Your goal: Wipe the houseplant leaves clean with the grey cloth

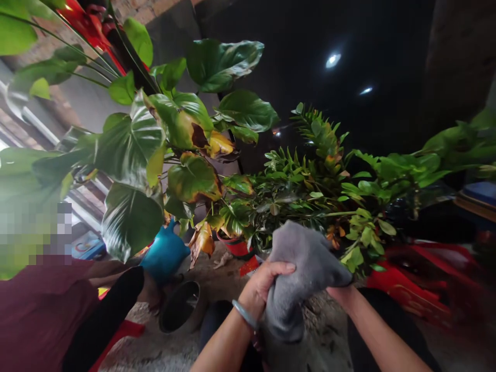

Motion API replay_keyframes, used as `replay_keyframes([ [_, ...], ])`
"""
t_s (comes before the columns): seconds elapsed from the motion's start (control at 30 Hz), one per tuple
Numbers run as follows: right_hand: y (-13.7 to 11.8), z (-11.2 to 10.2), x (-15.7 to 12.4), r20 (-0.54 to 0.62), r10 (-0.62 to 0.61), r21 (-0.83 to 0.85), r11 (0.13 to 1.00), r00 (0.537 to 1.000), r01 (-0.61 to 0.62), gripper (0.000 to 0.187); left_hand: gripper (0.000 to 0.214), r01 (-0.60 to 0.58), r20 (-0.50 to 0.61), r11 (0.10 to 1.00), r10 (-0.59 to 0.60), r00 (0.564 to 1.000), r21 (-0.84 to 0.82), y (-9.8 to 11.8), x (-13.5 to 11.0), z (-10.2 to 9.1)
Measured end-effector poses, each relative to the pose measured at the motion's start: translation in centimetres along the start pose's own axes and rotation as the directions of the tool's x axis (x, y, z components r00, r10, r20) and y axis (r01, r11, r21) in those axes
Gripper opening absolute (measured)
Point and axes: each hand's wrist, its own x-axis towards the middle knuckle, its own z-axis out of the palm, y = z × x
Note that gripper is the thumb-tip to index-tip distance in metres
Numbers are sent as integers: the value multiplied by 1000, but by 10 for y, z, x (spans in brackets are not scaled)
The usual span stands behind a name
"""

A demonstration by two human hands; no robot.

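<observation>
Step, as judged: cloth (pixel 300 263) being arranged near plants (pixel 197 178). Left hand (pixel 265 284) grips it; right hand (pixel 344 297) fingers hidden, grasp unclear. Next move likely calls for flatter cloth.

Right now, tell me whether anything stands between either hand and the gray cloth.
Nothing visible does. The left hand grips the gray cloth directly; the right hand meets the cloth's right side, its fingers hidden by the cloth. The leafy plants stand beyond the cloth, not between it and the hands.

Brick wall (pixel 145 14) at upper left, dark panel (pixel 387 44) with two bright spots (pixel 332 61), rough grey floor (pixel 155 351)
</observation>
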Motion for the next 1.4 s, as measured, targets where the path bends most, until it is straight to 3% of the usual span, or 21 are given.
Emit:
replay_keyframes([
  [0.1,-3,1,-3,33,53,-37,998,998,-52,20,43,-213,29,973,217,976,-88,40,4,19],
  [0.2,-7,2,-6,2,68,95,993,998,-68,11,30,-332,-98,931,320,942,-154,52,19,29],
  [0.3,-9,2,-8,-14,92,193,977,996,-88,18,30,-266,-199,960,245,949,-85,27,26,19],
  [0.43,-10,1,-11,-10,111,268,958,994,-105,22,39,-74,-90,995,80,993,65,-8,11,-2],
  [0.5,-12,1,-12,-14,110,295,950,994,-101,23,41,-59,-5,994,60,998,91,-4,4,-2],
  [0.6,-16,4,-12,-14,113,321,942,994,-102,24,39,-146,51,989,145,988,26,28,6,13],
  [0.67,-18,6,-13,-8,124,326,938,992,-115,27,33,-206,19,977,208,978,-59,49,15,26],
  [0.73,-18,7,-12,-8,134,331,935,991,-124,29,26,-265,-64,958,260,964,-113,57,26,34],
  [0.87,-13,2,-11,-18,159,336,931,987,-144,24,30,-229,-165,973,219,962,-39,25,30,21],
  [0.97,-11,-2,-10,-19,160,340,929,987,-144,21,41,-57,-44,996,60,997,70,-6,11,-4],
  [1.03,-11,-2,-10,-10,150,347,928,989,-137,21,43,-28,33,993,24,999,119,-9,-2,-18],
  [1.1,-13,-1,-10,0,148,354,925,989,-139,21,40,-98,37,991,95,995,90,7,-9,-23],
  [1.17,-15,2,-11,6,156,360,921,988,-148,22,34,-219,-41,975,217,975,-30,34,-7,-22],
  [1.27,-16,6,-12,11,168,363,918,986,-160,26,21,-403,-243,881,346,906,-247,62,8,-15],
  [1.33,-16,7,-12,8,173,366,916,985,-164,27,13,-423,-346,851,313,884,-310,56,18,-14],
  [1.4,-15,6,-12,3,182,366,915,983,-170,27,8,-286,-368,906,163,915,-311,29,20,-23],
])
